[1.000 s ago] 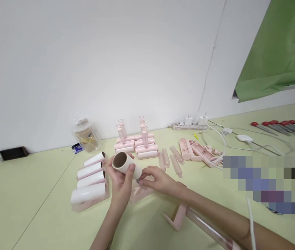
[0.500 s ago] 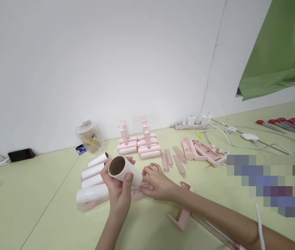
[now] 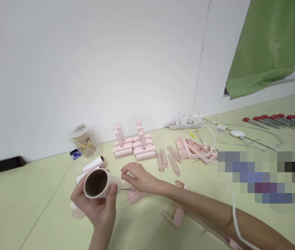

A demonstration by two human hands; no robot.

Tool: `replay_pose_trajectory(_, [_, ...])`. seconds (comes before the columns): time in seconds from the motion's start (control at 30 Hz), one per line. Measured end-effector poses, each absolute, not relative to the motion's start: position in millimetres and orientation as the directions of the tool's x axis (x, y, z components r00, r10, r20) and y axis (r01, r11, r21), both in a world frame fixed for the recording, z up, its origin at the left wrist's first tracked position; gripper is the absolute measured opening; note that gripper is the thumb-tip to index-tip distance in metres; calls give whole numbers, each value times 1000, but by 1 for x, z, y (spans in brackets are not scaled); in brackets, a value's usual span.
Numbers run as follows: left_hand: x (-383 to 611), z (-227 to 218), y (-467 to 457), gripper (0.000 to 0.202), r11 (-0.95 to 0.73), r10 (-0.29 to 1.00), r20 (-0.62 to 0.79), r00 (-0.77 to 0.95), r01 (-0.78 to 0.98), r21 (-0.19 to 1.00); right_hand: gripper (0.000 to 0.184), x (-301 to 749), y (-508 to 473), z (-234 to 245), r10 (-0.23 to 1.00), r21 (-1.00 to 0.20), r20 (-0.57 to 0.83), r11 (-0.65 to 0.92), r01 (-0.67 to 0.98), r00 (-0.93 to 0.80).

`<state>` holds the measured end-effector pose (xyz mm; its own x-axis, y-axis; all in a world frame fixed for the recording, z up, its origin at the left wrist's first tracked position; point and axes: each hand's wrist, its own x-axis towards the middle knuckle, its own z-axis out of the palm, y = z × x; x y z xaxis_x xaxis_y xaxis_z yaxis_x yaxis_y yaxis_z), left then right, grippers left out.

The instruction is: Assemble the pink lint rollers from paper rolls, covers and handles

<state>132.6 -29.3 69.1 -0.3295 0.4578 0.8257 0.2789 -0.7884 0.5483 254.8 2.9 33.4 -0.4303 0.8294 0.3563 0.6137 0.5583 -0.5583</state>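
Roughly, clock bearings taken from the held paper roll.

- Far left, 9 to 10 o'clock: black phone (image 3: 9, 162) flat on the worktop (image 3: 33, 208), against the wall.
- 11 o'clock: clear plastic bag (image 3: 84, 141) standing by the wall, brownish contents, details too small to tell.
- Just behind the roll, 12 o'clock: white rolls (image 3: 93, 164) lying side by side, partly hidden by the hand.
- Left hand (image 3: 98, 205): grip closed around the paper roll (image 3: 99, 183), thumb across the front, fingers wrapped behind. Roll held clear of the worktop, lying sideways, open brown core facing the camera.
- Right hand (image 3: 137, 177), at 3 o'clock, just beside the roll's far end: fingers bent, tips close together. Cannot tell whether that grip has hold of anything.
- Pink holder (image 3: 137, 195) lying on the worktop directly under the right hand.
- 1 o'clock: stack of pink rollers (image 3: 133, 147), handles upright.
- 2 o'clock: clear tubes (image 3: 167, 160) lying loose, then a heap of pink handles (image 3: 194, 148), well apart from the hands.
- 4 o'clock: pink bracket (image 3: 176, 215) beside the right forearm.
- Further at 2 o'clock: power strip (image 3: 185, 123) by the wall, white cables trailing right.
- Far right: row of red-handled screwdrivers (image 3: 280, 119); green sheet (image 3: 267, 41) hanging on the wall above.
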Motion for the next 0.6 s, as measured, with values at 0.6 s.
replay_pose_trajectory(0.6, [135,51,-22,38,-685,689,675,264,542,487,31,315,2,68,847,-827,530,505,247,44])
